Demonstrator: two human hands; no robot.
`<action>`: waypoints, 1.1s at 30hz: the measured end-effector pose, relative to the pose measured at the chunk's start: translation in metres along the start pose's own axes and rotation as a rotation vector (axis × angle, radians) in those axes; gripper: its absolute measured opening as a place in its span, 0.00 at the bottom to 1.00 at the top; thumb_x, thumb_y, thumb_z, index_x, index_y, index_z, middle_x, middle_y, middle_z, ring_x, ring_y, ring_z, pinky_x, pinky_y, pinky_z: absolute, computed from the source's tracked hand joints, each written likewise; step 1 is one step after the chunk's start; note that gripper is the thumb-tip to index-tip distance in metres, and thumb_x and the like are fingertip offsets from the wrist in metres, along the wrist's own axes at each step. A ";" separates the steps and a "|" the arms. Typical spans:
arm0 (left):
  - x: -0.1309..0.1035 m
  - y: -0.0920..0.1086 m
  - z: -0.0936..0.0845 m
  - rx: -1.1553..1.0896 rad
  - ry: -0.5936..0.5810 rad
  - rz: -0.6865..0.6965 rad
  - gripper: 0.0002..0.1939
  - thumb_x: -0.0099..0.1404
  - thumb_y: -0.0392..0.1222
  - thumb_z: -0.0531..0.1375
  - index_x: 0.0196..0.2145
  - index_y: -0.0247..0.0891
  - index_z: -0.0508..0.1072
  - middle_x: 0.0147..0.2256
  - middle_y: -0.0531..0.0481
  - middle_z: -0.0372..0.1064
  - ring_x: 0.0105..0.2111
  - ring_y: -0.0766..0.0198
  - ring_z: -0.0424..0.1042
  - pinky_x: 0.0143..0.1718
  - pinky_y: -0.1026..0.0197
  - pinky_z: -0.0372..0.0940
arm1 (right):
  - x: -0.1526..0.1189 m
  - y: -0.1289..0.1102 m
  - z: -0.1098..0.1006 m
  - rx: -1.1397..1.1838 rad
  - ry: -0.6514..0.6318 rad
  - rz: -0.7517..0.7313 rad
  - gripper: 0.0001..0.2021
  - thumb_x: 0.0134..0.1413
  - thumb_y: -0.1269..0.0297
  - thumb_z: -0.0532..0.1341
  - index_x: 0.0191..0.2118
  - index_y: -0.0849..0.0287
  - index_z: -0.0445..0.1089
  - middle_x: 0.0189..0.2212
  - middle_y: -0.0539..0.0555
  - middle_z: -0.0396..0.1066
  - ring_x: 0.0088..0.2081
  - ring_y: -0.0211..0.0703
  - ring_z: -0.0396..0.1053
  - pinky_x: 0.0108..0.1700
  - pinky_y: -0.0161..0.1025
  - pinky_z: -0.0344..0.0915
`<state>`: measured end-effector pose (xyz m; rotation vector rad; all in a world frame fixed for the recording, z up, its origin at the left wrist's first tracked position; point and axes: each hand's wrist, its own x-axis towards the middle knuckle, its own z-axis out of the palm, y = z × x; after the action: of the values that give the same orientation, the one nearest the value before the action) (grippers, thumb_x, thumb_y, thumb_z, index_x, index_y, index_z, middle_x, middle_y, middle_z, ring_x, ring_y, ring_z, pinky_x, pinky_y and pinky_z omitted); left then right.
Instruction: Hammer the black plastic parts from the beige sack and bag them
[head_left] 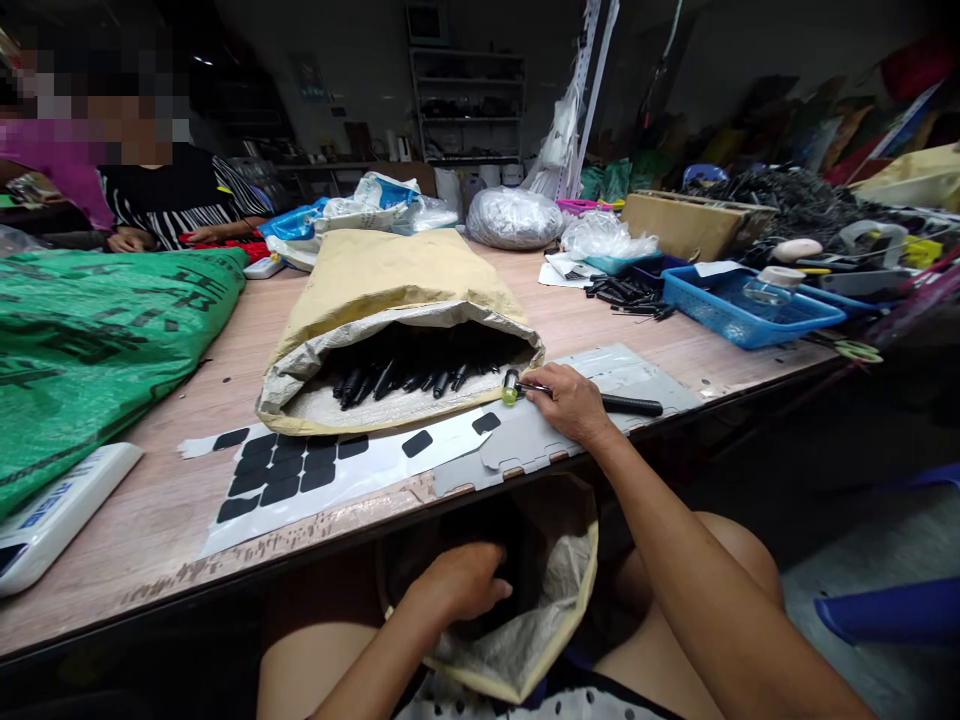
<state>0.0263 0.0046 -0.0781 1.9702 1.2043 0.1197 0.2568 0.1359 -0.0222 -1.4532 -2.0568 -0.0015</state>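
Note:
My right hand (570,400) is closed around a small hammer (634,405) with a clear yellowish head and a black ribbed grip, held low over a grey board (622,375) at the table's front edge. Down at my lap, my left hand (461,580) reaches into the mouth of an open sack (559,600). Its thumb and finger are apart with nothing visible between them; the sack's dark inside hides the other fingertips. On the table, a larger tan sack (409,265) lies with its mouth toward me, showing several black rod-like parts (382,380).
A white sheet with black rounded-square stickers (289,465) lies before the large sack. Left are a green sack (112,340) and a white device (67,515). A blue basket (750,310), a cardboard box (682,225) and loose black parts stand right. Another person (180,205) sits across.

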 end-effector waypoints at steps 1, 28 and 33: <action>-0.004 0.011 -0.013 0.005 -0.076 0.036 0.09 0.52 0.47 0.69 0.33 0.48 0.81 0.27 0.48 0.75 0.30 0.49 0.77 0.29 0.53 0.64 | 0.000 0.000 0.000 -0.001 0.000 -0.001 0.10 0.59 0.68 0.63 0.44 0.49 0.76 0.41 0.50 0.76 0.46 0.47 0.70 0.45 0.41 0.64; 0.034 0.015 -0.159 0.353 0.641 0.044 0.09 0.64 0.49 0.62 0.38 0.43 0.77 0.37 0.48 0.75 0.41 0.52 0.70 0.39 0.54 0.62 | 0.000 0.000 0.000 0.001 -0.007 0.012 0.10 0.59 0.67 0.63 0.44 0.48 0.77 0.42 0.50 0.76 0.46 0.47 0.70 0.45 0.41 0.64; 0.013 0.002 -0.135 0.249 0.537 0.119 0.08 0.63 0.47 0.62 0.39 0.43 0.76 0.38 0.50 0.74 0.41 0.54 0.70 0.40 0.56 0.62 | 0.000 -0.001 0.000 0.003 -0.002 0.007 0.10 0.59 0.68 0.63 0.44 0.49 0.76 0.42 0.50 0.76 0.46 0.47 0.70 0.45 0.41 0.64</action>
<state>-0.0271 0.0927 0.0095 2.3124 1.4906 0.6195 0.2562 0.1352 -0.0217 -1.4588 -2.0524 0.0063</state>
